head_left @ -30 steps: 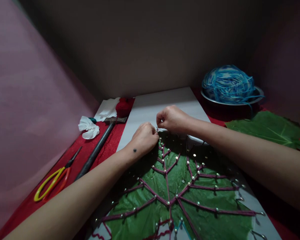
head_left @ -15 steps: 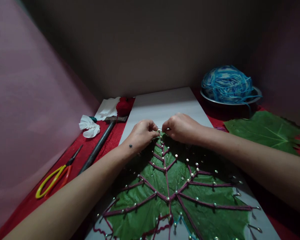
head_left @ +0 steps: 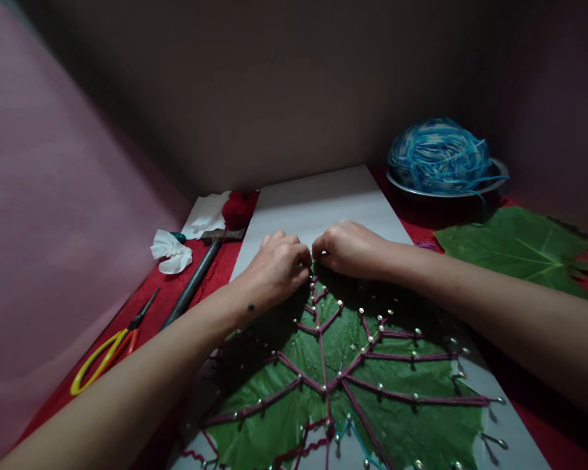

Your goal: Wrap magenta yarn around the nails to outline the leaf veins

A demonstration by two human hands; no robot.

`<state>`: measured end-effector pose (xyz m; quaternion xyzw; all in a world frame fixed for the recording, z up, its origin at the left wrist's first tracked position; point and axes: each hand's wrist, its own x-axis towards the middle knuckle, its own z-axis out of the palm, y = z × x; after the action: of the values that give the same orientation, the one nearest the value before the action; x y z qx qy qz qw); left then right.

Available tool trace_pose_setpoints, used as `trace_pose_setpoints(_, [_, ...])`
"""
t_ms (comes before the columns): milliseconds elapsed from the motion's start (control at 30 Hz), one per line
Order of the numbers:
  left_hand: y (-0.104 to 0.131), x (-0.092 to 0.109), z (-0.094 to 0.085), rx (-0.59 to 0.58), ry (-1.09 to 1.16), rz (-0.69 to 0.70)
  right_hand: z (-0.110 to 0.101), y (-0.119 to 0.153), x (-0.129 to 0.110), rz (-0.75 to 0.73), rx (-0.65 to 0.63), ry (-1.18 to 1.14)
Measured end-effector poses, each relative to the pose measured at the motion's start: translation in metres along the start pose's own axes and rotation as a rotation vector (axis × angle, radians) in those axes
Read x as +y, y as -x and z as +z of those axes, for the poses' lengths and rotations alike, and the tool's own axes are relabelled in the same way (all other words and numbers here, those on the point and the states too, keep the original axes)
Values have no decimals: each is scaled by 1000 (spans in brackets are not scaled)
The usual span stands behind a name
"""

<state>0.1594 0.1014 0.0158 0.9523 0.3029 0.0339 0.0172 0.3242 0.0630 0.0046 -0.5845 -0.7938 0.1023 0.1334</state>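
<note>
A green leaf (head_left: 343, 346) lies on a white board (head_left: 318, 202), with nails standing along its veins and edge. Purple thread (head_left: 392, 390) runs from nail to nail; red and light blue threads show near the bottom. At the leaf's far tip, my left hand (head_left: 284, 264) has its fingers closed in a pinch, and what they hold is too small to make out. Just to its right, my right hand (head_left: 343, 248) is pinched too, its fingertips hiding whatever lies between them. The two hands nearly touch.
Left of the board, a hammer (head_left: 195, 282), yellow and orange scissors (head_left: 108, 349), crumpled white tissue (head_left: 175, 253) and red yarn (head_left: 238, 207) lie on red cloth. Blue yarn (head_left: 438, 156) fills a metal bowl (head_left: 424, 193) at right, near another leaf (head_left: 519, 251).
My left hand has turned and come slightly lower over the upper nails. My right hand stays close to the tip. The whole view has shifted slightly.
</note>
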Motion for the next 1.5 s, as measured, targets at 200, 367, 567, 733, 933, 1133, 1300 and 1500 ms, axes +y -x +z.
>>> trace_pose_setpoints(200, [-9, -5, -5, -47, -249, 303, -1, -2, 2, -7, 14, -46])
trace_pose_setpoints(367, [-11, -9, -3, -53, -201, 310, -1, -4, 2, -11, 15, -83])
trace_pose_setpoints(567, [-11, -12, 0, -90, -125, 308, -1, -3, 4, -11, 14, -100])
trace_pose_setpoints(733, [0, -15, -11, -38, 126, 34, -2, -1, 1, 31, -23, -66])
trace_pose_setpoints(933, [-1, -20, 2, 125, 148, -13, -3, -3, -3, 27, -50, 7])
trace_pose_setpoints(1133, [-2, -23, 16, 222, 93, 109, -6, -3, -4, 15, -74, 46])
trace_pose_setpoints(1300, [-7, -22, 10, 158, 159, 3, -5, -2, -3, 8, -71, 19])
trace_pose_setpoints(1500, [-20, -22, 9, 41, 37, 68, -3, -3, -1, 14, -73, 23])
